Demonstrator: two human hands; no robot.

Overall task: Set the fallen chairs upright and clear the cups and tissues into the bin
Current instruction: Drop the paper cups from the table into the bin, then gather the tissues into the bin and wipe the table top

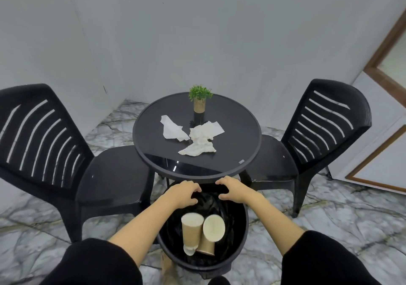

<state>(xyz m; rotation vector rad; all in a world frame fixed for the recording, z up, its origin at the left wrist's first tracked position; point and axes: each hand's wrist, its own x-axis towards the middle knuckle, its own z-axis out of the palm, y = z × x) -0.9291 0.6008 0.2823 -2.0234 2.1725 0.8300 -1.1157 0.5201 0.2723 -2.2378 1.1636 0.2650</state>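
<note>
Two black slatted chairs stand upright, one on the left [55, 144] and one on the right [318, 135] of a round black table [153, 144]. Crumpled white tissues [193, 136] lie on the tabletop. In front of the table stands a black lined bin [239, 240] with two brown paper cups [201, 232] lying inside. My left hand [183, 193] and my right hand [234, 189] both rest over the bin's far rim just under the table edge, fingers curled; I cannot tell if they grip the rim or the liner.
A small potted green plant [200, 99] stands at the back of the tabletop. Grey walls close in behind and to the left. A wood-framed door [377, 130] is at the right. The floor [329, 214] is grey veined marble.
</note>
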